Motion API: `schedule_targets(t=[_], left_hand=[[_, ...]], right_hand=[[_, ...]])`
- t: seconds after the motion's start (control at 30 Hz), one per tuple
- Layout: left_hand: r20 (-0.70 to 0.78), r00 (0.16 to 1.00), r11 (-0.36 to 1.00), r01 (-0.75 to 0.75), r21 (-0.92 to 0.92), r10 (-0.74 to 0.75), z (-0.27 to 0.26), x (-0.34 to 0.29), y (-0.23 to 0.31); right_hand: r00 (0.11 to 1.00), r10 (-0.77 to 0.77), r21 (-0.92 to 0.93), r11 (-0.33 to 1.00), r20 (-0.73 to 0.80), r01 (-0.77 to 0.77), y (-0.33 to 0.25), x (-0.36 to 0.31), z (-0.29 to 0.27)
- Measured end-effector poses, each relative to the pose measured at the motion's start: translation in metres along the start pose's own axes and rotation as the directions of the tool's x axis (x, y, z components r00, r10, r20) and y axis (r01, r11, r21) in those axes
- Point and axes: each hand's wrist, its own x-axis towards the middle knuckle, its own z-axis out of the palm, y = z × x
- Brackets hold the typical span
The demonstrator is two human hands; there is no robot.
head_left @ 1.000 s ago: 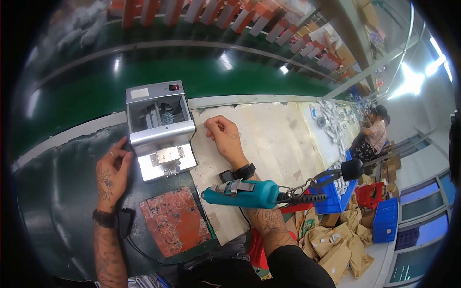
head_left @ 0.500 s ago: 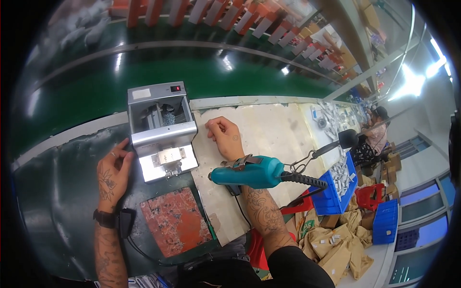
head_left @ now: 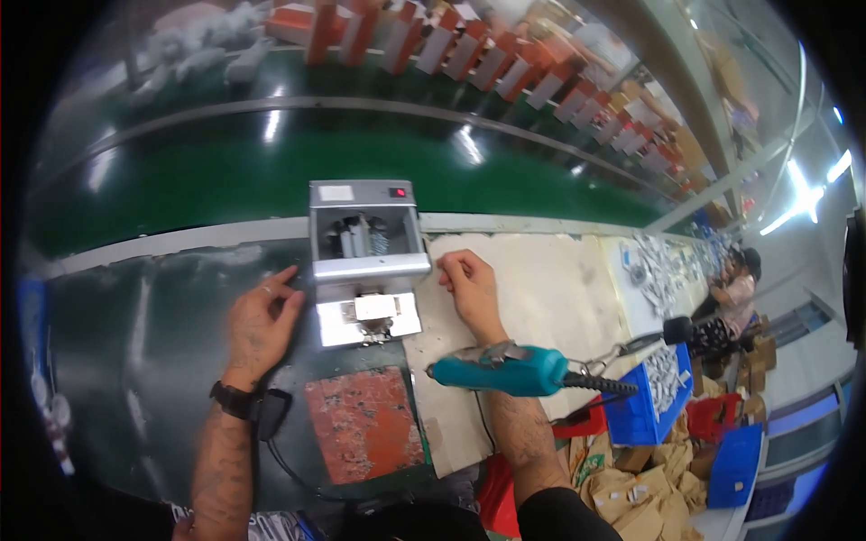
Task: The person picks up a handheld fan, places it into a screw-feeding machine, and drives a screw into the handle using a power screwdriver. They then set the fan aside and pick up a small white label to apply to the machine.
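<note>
Near the frame's centre, a silver machine stands on the bench. To its left, your left hand is loosely open and empty; to its right, your right hand is half-curled, its grip unclear. A teal screwdriver hangs at lower centre.

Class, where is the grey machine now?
In the head view, the grey machine sits left of centre, between the left hand and right hand, beyond the red mat.

The view has swung left, setting the silver machine farther right; the hanging teal screwdriver has swayed, and a blue object, too blurred to identify, has appeared far left.
</note>
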Motion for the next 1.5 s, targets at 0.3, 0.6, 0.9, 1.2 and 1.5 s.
schedule_targets(t=[0.3, 0.6, 0.9, 1.2, 1.5], left_hand=[[-0.005, 1.0, 1.0, -0.021, 0.012, 0.021, -0.002, -0.004, 0.0], [0.014, 1.0, 0.998, 0.014, 0.064, -0.015, -0.005, -0.003, 0.001], [-0.003, 1.0, 0.999, 0.002, 0.036, -0.002, -0.005, -0.003, -0.001], [-0.077, 0.997, 0.999, -0.028, 0.024, 0.03, -0.002, -0.005, 0.005], [-0.066, 0.996, 0.995, -0.052, 0.091, 0.058, 0.005, -0.004, -0.004]], right_hand=[[0.999, -0.023, -0.031, 0.999, -0.027, 0.022, 0.001, -0.002, -0.004], [1.0, -0.001, -0.022, 1.0, -0.019, 0.0, 0.0, 0.0, -0.003], [0.999, 0.03, -0.047, 0.998, -0.028, -0.031, -0.01, -0.003, 0.0], [0.998, 0.05, -0.024, 0.998, -0.046, -0.051, 0.003, 0.0, -0.003], [0.999, 0.025, 0.023, 0.999, -0.02, -0.024, 0.002, -0.001, -0.005]])
